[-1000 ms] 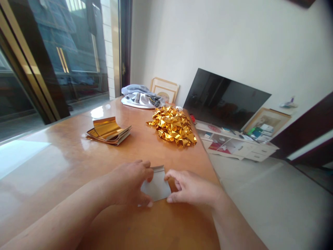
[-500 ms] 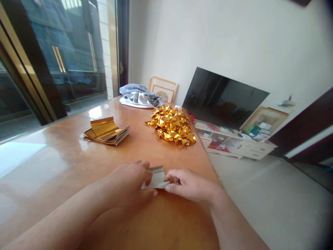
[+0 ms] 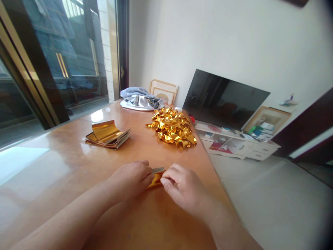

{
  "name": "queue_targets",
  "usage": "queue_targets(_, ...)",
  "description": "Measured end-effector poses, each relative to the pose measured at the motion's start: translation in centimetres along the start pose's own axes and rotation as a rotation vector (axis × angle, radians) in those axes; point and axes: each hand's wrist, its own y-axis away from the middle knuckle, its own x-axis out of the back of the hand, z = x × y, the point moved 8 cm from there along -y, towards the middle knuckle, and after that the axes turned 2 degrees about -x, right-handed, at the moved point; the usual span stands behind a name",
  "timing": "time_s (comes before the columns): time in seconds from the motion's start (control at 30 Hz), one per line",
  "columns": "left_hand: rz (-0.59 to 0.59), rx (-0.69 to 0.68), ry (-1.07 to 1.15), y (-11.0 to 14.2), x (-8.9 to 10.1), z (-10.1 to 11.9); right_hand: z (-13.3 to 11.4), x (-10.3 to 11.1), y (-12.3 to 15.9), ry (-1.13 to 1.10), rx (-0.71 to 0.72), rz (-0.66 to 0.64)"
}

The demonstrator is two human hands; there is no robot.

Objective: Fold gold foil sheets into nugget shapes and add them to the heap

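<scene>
Between my hands, low over the table's near end, is a sheet of gold foil paper [image 3: 156, 179], partly folded over, with a strip of its pale back showing along the far edge. My left hand [image 3: 136, 178] pinches its left side, and my right hand [image 3: 182, 185] grips the right side with thumb and fingers. My fingers cover both ends of the sheet. Beyond my left hand lies a stack of gold foil sheets [image 3: 108, 135], the top one curled up. A heap of folded gold foil pieces [image 3: 174, 128] sits past my right hand.
The glossy wooden table [image 3: 65, 166] has its right edge close to my right forearm. Bundled grey-blue cloth [image 3: 139, 99] lies at the far end. Beyond are a television [image 3: 223, 99], a white cabinet [image 3: 249, 149] and a glass sliding door [image 3: 70, 59].
The sheet was lying with its pale side up; now its near part is folded over and gold shows. Both hands have closed from a looser hold onto its ends.
</scene>
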Motion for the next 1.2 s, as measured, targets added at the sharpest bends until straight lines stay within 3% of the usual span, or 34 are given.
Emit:
queue_targets(0.13,0.026,0.014,0.005,-0.3,-0.3,-0.5,-1.7,-1.7,0.6,0.172,0.017,-0.050)
queue_targets(0.37,0.051,0.061,0.039,-0.2,-0.2,-1.0,-1.6,-3.4,1.3,0.240,-0.081,-0.106)
queue_targets(0.63,0.064,0.095,0.086,0.2,-0.1,-1.2,-1.4,-3.9,1.2,0.275,-0.105,-0.127)
queue_targets(1.03,-0.048,0.068,0.062,-0.4,-0.4,-0.2,-1.2,-4.1,1.4,0.316,-0.094,-0.110)
queue_targets(1.2,-0.043,0.067,0.046,-0.5,-0.5,-0.2,-1.4,-4.1,1.3,0.324,-0.086,-0.114)
